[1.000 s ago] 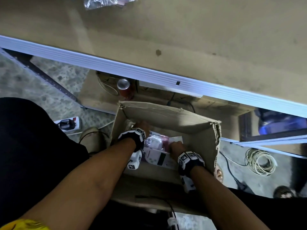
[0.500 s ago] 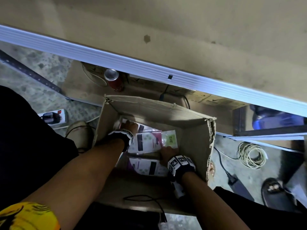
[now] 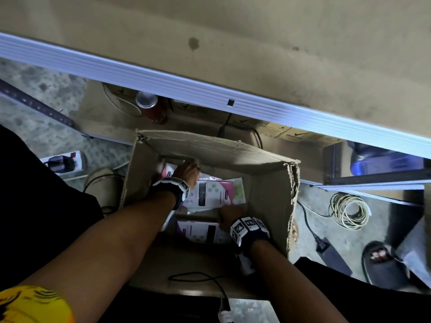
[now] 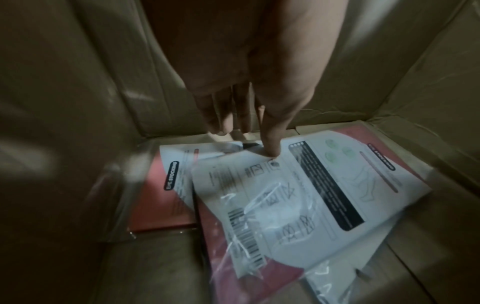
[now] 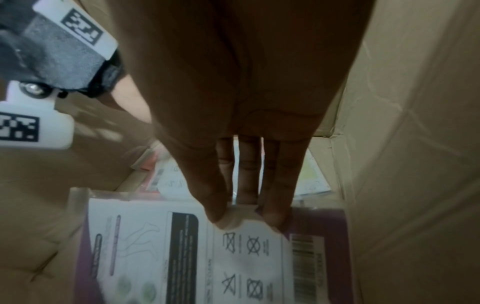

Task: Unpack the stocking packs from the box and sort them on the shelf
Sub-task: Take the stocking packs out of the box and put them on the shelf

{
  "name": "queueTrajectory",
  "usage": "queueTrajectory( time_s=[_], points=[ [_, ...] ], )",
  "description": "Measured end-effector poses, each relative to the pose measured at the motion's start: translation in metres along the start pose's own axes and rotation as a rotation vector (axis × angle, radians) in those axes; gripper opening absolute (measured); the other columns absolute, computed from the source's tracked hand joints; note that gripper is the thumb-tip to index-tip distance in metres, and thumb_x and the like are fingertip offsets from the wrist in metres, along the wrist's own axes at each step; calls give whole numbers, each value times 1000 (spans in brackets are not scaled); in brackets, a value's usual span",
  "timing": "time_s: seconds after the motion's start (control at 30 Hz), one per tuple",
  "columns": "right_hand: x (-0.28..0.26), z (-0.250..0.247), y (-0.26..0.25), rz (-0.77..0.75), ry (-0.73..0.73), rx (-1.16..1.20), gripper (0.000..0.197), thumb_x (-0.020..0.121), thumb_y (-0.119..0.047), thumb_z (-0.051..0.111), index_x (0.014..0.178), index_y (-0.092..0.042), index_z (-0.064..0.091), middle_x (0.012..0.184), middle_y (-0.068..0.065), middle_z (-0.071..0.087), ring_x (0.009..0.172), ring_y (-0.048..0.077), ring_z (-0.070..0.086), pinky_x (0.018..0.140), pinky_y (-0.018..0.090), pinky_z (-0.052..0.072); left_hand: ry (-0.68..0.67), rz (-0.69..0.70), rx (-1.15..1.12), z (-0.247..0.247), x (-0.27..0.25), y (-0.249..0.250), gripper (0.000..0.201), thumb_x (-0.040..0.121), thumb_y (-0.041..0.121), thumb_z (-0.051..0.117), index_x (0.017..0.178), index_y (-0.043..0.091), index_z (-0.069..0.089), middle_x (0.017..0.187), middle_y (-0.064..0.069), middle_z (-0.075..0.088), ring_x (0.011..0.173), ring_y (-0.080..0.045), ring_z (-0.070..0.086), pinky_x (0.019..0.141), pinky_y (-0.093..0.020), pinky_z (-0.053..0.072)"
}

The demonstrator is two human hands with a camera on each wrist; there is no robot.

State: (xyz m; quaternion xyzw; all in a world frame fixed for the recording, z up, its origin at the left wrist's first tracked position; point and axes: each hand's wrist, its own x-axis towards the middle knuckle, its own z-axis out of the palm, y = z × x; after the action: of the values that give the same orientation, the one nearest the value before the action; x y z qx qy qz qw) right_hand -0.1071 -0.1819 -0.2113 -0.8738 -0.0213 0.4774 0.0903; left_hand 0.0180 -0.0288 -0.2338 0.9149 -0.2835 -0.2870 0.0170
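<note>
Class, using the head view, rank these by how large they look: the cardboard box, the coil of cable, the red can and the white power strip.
1. cardboard box, by far the largest.
2. coil of cable.
3. red can and white power strip: they look about alike, so I leave them unranked.

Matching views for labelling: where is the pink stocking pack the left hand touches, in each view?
Head: pink stocking pack mid-box, between left hand and right hand.
Left wrist: pink stocking pack at centre, under a fingertip.
Right wrist: pink stocking pack blurred, beyond the fingers.
Shared landmark: cardboard box walls.
</note>
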Motion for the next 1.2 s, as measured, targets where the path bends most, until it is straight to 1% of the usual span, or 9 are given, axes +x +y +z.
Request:
queueTrajectory(
  time_s=[0.17,0.4,0.5,0.67,0.73,0.83,1.0,1.1,1.2],
  points=[
    [-3,1,-1,4,20,16,27,90,-11,60,117,-8,64,128,13,61,119,30,58,97,36,48,-59,12,-139,3,-8,9,17,88,5,63,104,9,67,124,-10,59,113,-26,59,91,-35,52],
    [-4,4,1,27,16,23,32,91,-9,58,124,-6,61,137,14,55,130,31,49,104,37,41,-192,-34,-188,10,-16,29,23,90,8,61,112,11,63,121,-13,63,110,-32,62,94,-39,52],
    [-5,3,2,53,25,12,33,91,-10,60,124,-6,61,137,15,55,128,31,52,104,39,42,-232,-81,-246,14,-21,27,19,90,12,60,109,15,59,122,-10,62,111,-34,61,96,-38,50],
    [-1,0,-1,80,5,68,35,92,-10,59,127,-1,58,135,17,56,125,32,54,102,39,47,-220,-134,-312,3,-27,17,36,92,17,61,127,13,53,130,-11,59,118,-33,58,102,-38,46],
    [-2,-2,-1,81,-3,100,46,93,-13,60,136,-2,49,138,18,53,126,33,53,103,39,46,-208,-143,-289,-11,-31,11,30,93,17,60,122,13,60,130,-12,60,120,-31,57,109,-42,40],
    [-2,-3,-2,103,19,172,61,93,-18,58,149,-9,34,146,17,45,132,33,48,108,40,41,-179,-155,-274,-35,-39,-1,25,91,19,60,115,19,66,130,-9,59,118,-33,59,101,-41,48],
    [-2,-8,1,102,30,143,51,93,-13,58,143,-13,43,147,16,46,134,31,47,111,38,38,-120,-106,-165,-74,-61,2,23,93,14,55,108,17,73,121,-8,68,114,-29,62,97,-39,48],
    [-4,-10,10,171,6,188,73,90,-13,62,153,-22,26,161,8,23,145,29,32,114,45,35,-49,-122,-22,-95,-78,12,24,91,18,57,110,17,72,119,-9,68,112,-31,64,91,-40,50],
    [-8,-15,18,223,-39,246,94,89,-29,67,157,-31,1,165,2,2,149,30,19,117,46,29,-56,-123,64,-103,-92,18,27,90,14,57,115,17,69,125,-11,65,118,-32,60,93,-40,48]
  ],
)
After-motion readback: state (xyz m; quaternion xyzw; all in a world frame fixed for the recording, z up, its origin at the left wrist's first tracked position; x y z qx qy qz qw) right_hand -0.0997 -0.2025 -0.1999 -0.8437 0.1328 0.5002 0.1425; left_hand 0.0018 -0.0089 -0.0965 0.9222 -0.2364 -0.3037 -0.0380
